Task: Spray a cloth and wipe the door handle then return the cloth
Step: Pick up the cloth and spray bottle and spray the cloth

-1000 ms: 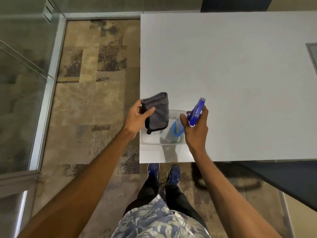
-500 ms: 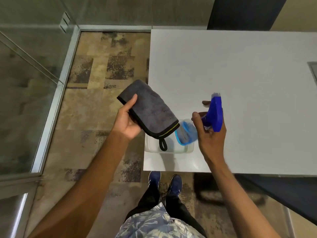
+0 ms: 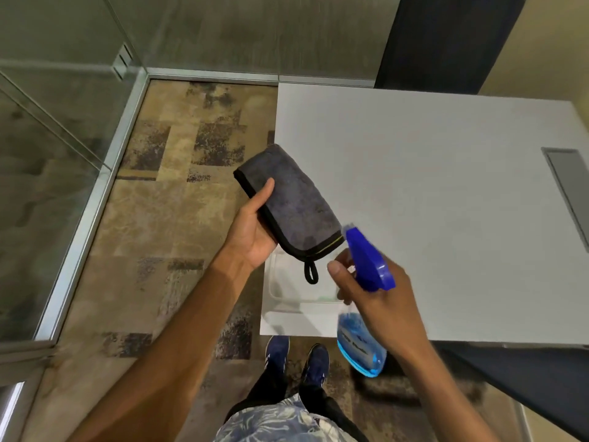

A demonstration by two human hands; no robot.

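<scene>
Since a moment ago the folded grey microfibre cloth (image 3: 291, 202) has been lifted clear of the clear plastic tub (image 3: 280, 288) at the white tabletop's (image 3: 430, 186) near-left corner, lying across the open left hand (image 3: 251, 234) under its thumb, while the blue-topped spray bottle (image 3: 366, 301), clasped in the right hand's (image 3: 379, 298) closed grip, has been aimed at it, so spraying seems imminent.
</scene>
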